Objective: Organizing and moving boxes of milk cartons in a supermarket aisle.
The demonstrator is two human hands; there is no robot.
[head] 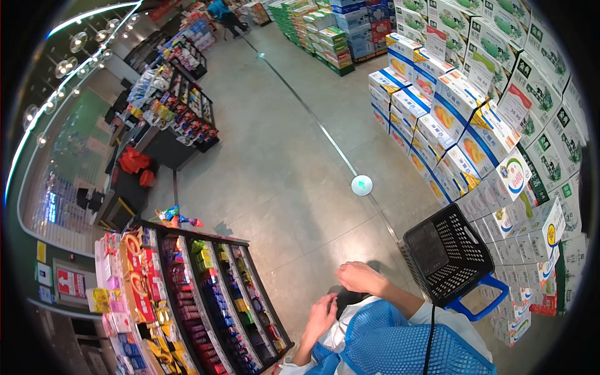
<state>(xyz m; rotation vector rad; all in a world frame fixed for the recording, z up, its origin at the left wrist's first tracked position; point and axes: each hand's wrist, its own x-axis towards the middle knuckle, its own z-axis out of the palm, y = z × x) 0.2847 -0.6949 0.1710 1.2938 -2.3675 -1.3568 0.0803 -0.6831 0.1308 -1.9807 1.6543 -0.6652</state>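
Observation:
My left hand [320, 315] hovers before my body at waist height, its fingers bent and slightly apart, with nothing visible in it. A little farther forward, my right hand [360, 276] has its fingers curled inward; whether its palm is empty is hidden. The hands are apart. A blue mesh vest [389, 335] over white sleeves covers my front. Beyond my right forearm is a black perforated shopping basket [447, 255] with a blue handle [485, 300]; no hand is on that handle. A dark shoe [374, 266] shows partly behind my right hand.
Left stands a candy rack [211, 300], with a checkout counter [173, 150] beyond. Stacked drink cartons [450, 112] line the right. A round floor marker [361, 185] bears a green arrow. A person in blue [227, 16] is far ahead.

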